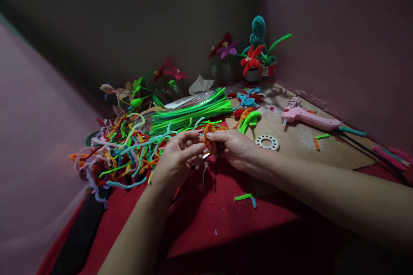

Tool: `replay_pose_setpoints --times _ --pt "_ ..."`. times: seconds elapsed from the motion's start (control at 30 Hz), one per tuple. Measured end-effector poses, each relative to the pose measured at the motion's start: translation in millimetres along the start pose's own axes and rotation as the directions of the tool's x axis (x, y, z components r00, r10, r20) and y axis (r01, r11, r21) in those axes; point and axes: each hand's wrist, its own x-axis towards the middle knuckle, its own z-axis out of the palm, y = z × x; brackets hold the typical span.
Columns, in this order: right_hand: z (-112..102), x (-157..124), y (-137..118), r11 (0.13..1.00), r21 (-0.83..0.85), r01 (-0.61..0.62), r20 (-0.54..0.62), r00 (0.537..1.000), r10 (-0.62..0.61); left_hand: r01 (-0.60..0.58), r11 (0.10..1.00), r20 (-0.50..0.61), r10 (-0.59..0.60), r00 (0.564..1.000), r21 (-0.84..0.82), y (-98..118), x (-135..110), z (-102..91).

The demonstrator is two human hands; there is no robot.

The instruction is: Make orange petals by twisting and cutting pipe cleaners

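Note:
An orange pipe cleaner (209,130), bent into a loop, is held between my two hands above the red cloth. My right hand (235,149) pinches the loop between thumb and fingers from the right. From the left, my left hand (179,151) closes its fingertips at the loop's edge; the exact contact is partly hidden. A thin dark stem hangs below the hands. Just beyond them lie orange and green pipe cleaner pieces (252,120). A white ring with holes (267,136) rests beside my right wrist.
Loose coloured pipe cleaners (121,154) are heaped at left, beside a bundle of green pipe cleaners (193,111). A pink glue gun (311,119) lies on the cardboard (342,150) at right. Potted pipe cleaner flowers (252,59) stand by the wall. Small offcuts (243,197) lie on the red cloth (206,232).

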Motion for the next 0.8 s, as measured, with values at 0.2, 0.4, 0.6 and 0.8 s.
replay_pose_setpoints --times 0.2,0.4,0.6,0.8 --pt "1.7 -6.0 5.3 1.000 -0.020 0.022 0.185 0.983 -0.018 0.010 0.998 0.095 -0.004 0.995 -0.064 -3.5 -0.6 8.5" --pt "3.8 -9.9 4.3 0.998 0.005 0.064 0.200 0.978 -0.064 -0.024 1.000 0.034 0.023 0.999 0.008 -3.1 -2.0 3.0" --pt "-4.2 -2.0 0.8 0.957 -0.126 0.260 0.133 0.961 -0.243 -0.093 0.989 -0.049 0.100 0.994 0.116 -1.2 -7.6 9.2" --pt "-5.0 2.0 0.6 0.972 -0.053 0.228 0.134 0.966 -0.219 -0.017 0.987 0.070 0.006 0.998 0.157 2.6 -11.0 5.3"
